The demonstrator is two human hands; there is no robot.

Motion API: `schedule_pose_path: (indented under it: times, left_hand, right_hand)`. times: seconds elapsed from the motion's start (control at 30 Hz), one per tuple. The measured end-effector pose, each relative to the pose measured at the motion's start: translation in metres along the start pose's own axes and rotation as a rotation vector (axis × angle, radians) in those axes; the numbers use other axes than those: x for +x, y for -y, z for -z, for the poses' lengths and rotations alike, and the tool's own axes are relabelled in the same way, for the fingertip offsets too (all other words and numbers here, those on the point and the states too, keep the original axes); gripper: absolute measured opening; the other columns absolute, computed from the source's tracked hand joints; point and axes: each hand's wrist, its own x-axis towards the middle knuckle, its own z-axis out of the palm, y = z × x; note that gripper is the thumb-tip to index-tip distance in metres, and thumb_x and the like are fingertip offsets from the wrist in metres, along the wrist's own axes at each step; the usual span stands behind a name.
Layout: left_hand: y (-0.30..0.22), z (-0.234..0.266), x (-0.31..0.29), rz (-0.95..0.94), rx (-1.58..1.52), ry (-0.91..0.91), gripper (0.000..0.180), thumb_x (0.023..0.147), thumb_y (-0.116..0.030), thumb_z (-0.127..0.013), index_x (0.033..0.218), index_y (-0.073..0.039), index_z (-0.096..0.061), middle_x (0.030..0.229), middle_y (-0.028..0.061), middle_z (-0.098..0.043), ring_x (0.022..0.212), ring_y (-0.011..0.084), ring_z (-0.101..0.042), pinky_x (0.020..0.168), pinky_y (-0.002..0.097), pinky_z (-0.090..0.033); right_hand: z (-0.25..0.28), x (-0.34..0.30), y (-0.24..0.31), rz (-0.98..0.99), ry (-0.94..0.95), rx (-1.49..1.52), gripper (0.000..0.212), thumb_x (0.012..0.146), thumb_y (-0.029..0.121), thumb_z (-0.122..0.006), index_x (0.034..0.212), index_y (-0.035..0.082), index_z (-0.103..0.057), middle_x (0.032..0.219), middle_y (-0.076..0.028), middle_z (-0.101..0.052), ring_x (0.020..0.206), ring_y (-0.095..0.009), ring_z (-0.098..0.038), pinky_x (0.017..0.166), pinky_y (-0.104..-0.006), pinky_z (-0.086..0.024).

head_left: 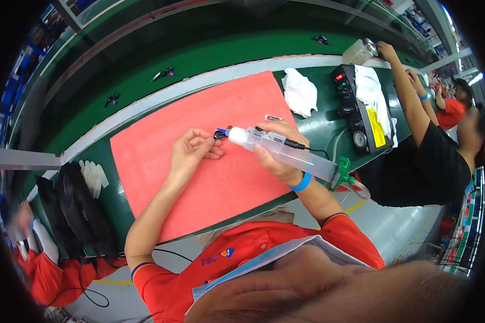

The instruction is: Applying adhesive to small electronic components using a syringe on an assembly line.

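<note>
My left hand [187, 152] pinches a small black part [219, 134] between thumb and fingertips, above the pink mat [199, 194]. Around a clear dispensing syringe [313, 164] my right hand [288, 171] is closed. The syringe lies tilted, its white front end and blue tip pointing left. That blue tip [222, 131] meets or nearly meets the black part; whether they touch I cannot tell. A green adapter [342, 173] with tubing caps the rear of the barrel. A black cable plug [295, 144] runs from a clear piece on the barrel's side.
Right of the mat are a crumpled white cloth [299, 92] and a black dispenser box [355, 116] with a gauge. Beyond the white rail, small dark parts [111, 100] lie on a green belt [226, 59]. A black bag [83, 207] sits left. Co-workers flank me; one reaches toward a jar [359, 52].
</note>
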Motion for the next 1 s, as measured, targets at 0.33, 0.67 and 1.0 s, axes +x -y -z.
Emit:
schedule_pose_path:
  times: [0.33, 0.67, 1.0]
  left_hand:
    - [0.002, -0.002, 0.005, -0.044, -0.071, 0.044, 0.011, 0.082, -0.006, -0.048, 0.089, 0.002, -0.045, 0.082, 0.0155, -0.059, 0.071, 0.0191, -0.06, 0.065, 0.0279, -0.049]
    - [0.003, 0.002, 0.0, -0.046, -0.057, 0.043, 0.01, 0.082, -0.005, -0.048, 0.089, 0.002, -0.045, 0.083, 0.0162, -0.059, 0.072, 0.0177, -0.06, 0.064, 0.0265, -0.049]
    - [0.005, -0.002, 0.0, -0.078, -0.061, 0.022, 0.006, 0.081, 0.0, -0.047, 0.086, 0.003, -0.045, 0.077, 0.0119, -0.059, 0.069, 0.0142, -0.059, 0.06, 0.0232, -0.049]
  right_hand:
    - [0.002, -0.002, 0.001, -0.012, 0.034, 0.014, 0.032, 0.066, 0.015, -0.063, 0.089, -0.004, -0.054, 0.078, -0.013, -0.058, 0.067, -0.019, -0.055, 0.067, -0.029, -0.044]
    - [-0.006, -0.001, 0.0, -0.044, 0.093, -0.036, 0.03, 0.065, 0.013, -0.065, 0.088, -0.003, -0.055, 0.079, -0.013, -0.058, 0.068, -0.019, -0.056, 0.063, -0.0273, -0.044]
    - [-0.007, -0.002, 0.0, -0.073, 0.124, -0.06, 0.031, 0.063, 0.009, -0.066, 0.089, -0.003, -0.054, 0.08, -0.012, -0.059, 0.069, -0.019, -0.056, 0.064, -0.0274, -0.044]
